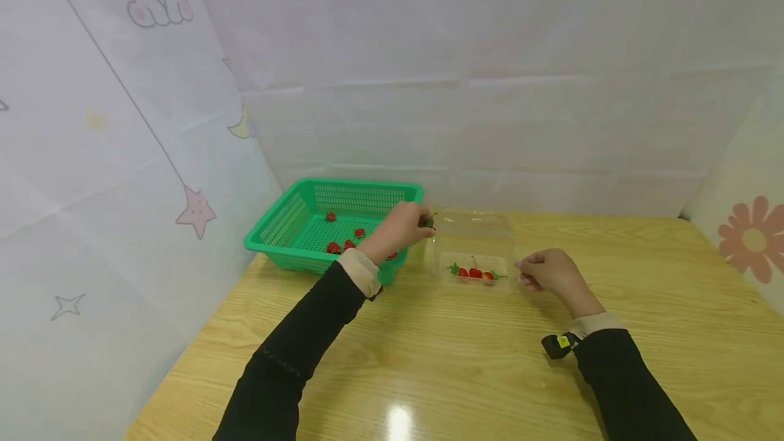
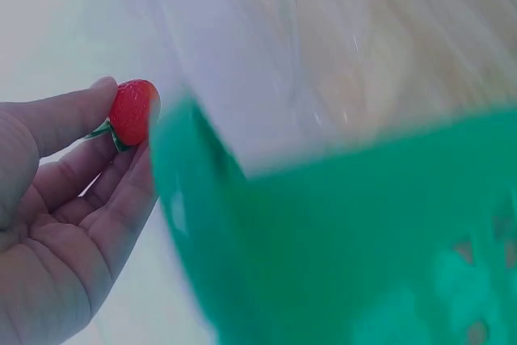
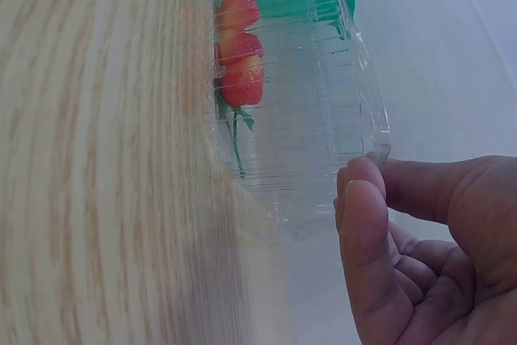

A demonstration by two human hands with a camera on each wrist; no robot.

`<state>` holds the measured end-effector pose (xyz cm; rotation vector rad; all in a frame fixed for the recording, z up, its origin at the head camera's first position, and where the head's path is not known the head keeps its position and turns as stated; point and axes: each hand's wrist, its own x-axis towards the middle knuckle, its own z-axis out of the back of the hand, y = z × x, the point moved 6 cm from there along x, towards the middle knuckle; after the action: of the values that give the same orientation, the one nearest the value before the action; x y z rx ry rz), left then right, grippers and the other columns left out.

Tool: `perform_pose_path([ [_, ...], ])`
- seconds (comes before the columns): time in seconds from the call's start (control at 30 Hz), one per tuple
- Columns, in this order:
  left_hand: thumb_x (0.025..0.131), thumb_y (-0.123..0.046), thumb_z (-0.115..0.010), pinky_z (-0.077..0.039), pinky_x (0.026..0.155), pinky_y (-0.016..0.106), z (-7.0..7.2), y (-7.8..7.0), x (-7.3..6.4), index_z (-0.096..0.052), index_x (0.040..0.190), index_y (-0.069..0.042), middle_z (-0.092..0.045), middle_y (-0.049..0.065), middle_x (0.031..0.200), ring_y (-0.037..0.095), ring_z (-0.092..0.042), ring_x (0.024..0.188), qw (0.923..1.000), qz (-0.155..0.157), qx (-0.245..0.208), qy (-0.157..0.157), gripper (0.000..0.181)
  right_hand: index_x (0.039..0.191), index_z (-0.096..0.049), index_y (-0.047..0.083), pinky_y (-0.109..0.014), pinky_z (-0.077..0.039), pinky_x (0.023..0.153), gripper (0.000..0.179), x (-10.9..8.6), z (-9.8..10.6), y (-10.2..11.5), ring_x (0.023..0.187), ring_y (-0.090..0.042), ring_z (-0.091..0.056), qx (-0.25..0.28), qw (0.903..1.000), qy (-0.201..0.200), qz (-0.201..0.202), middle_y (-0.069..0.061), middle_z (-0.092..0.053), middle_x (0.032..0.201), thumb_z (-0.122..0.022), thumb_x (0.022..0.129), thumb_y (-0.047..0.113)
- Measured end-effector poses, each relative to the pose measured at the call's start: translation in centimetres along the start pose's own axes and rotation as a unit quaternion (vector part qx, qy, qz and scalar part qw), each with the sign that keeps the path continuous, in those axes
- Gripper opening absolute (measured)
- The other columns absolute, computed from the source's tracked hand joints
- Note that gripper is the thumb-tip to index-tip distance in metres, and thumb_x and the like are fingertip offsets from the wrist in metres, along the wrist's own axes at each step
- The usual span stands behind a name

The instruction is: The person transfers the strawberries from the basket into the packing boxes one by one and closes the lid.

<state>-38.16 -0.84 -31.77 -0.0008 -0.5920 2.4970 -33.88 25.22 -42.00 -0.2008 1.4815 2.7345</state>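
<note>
Pinch of thumb and fingers in the left hand (image 2: 73, 199), on 1 red strawberry (image 2: 133, 113), near the basket-facing edge of the clear box (image 1: 474, 224). Probably light and slick-skinned, easily marked if soft; best taken gently toward the leafy end, without squeezing. At the right hand (image 1: 554, 275), thumb and fingertips pinching the box's rim: thin, likely bendy plastic, safest by that stiffer edge. Inside the box, 3 red fruits (image 1: 475, 273) with green tops. Farther out, a green basket (image 1: 294, 252) with several more. Beneath, wood-grained table (image 1: 465, 359).

A wood-grain table (image 1: 429, 352) bears a green basket (image 1: 294, 260); beside it, a clear container (image 1: 473, 243).
</note>
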Motion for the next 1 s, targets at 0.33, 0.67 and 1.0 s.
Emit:
perform_pose_path([
  [0.33,0.092,-0.020,-0.070,-0.034,0.052,0.022,-5.4,-4.4,1.8,-0.061,0.077,-0.013,-0.051,-0.001,0.065,0.010,-0.041,0.054,0.9975,-0.037,0.006,0.059,0.019,0.117,-0.059,-0.016,-0.035,-0.057,0.066,0.036,0.1,0.1,0.2,0.073,-0.025,-0.067,0.003,1.0000,0.003,-0.003,-0.018,-0.067,0.085,-0.056,0.100,0.016],
  [0.67,0.091,-0.017,-0.071,-0.034,0.052,0.021,-9.3,-4.7,4.6,-0.059,0.075,-0.011,-0.049,-0.003,0.065,0.009,-0.040,0.055,0.9980,-0.009,0.016,0.060,0.021,0.114,-0.061,-0.015,-0.036,-0.057,0.066,0.034,0.3,0.2,0.2,0.071,-0.024,-0.067,0.004,1.0000,-0.002,-0.004,-0.016,-0.067,0.083,-0.056,0.100,0.016],
  [1.0,0.089,-0.016,-0.074,-0.036,0.046,0.021,-12.7,-3.4,6.6,-0.069,0.071,-0.011,-0.054,-0.004,0.056,0.007,-0.041,0.045,0.9979,0.007,0.024,0.059,0.020,0.113,-0.062,-0.015,-0.037,-0.057,0.066,0.034,0.2,0.0,0.1,0.071,-0.024,-0.066,0.001,1.0000,-0.005,-0.008,-0.015,-0.067,0.081,-0.055,0.100,0.016],
])
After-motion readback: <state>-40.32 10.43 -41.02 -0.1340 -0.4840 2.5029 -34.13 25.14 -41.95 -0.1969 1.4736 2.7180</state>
